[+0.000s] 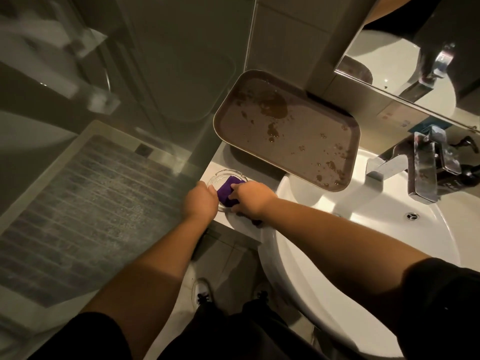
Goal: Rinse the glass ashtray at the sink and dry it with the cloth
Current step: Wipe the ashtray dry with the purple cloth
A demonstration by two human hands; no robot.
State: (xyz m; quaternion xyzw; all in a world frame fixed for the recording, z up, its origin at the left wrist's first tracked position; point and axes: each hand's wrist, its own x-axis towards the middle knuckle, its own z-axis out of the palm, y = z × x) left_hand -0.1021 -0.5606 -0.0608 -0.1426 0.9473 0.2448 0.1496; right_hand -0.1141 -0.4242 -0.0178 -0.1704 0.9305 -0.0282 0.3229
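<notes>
Gripping the half-hidden ashtray [220, 178], left hand [200, 201]; right hand [250, 198] pinches the cloth [228, 192], fingertips hidden.

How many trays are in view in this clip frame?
1. A brown tray, wet with droplets, lies on the counter left of the tap, its near corner overhanging the sink. The mirror shows only its reflection.

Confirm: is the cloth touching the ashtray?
Touching. The head view shows the purple cloth lying inside the glass ashtray, pressed in by the right hand while the left hand holds the rim.
</notes>
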